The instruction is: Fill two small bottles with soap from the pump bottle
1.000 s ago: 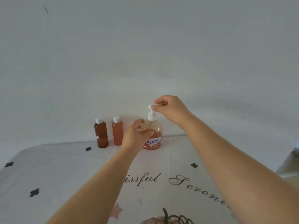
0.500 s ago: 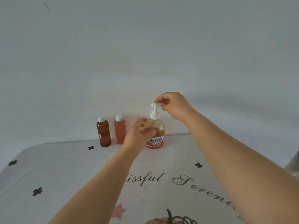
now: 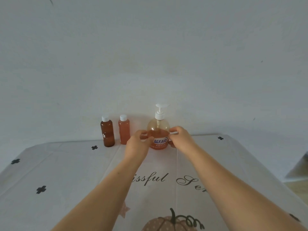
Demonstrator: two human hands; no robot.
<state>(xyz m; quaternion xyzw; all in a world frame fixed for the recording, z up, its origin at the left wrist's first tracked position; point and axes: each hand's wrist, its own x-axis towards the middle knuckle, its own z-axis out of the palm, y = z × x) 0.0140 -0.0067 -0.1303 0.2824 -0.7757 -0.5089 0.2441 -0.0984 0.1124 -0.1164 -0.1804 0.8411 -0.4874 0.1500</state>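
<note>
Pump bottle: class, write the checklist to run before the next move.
1. The left hand and right hand hold the pump bottle's sides: ok.
2. It stands upright on the tablecloth: ok.
3. Enough soap inside: ok, roughly half.
4. Cap off the dark brown small bottle: not ok, white cap on.
5. Cap off the orange small bottle: not ok, capped.
6. The pump head unlocked: cannot tell.

The pale tablecloth (image 3: 70, 165) before me is printed with black crosses (image 3: 94, 147), dark script lettering (image 3: 150, 178) across its middle and a pumpkin (image 3: 164, 223) at the near edge. A plain grey-white wall (image 3: 150, 47) with a few small dark marks rises behind the far edge.
</note>
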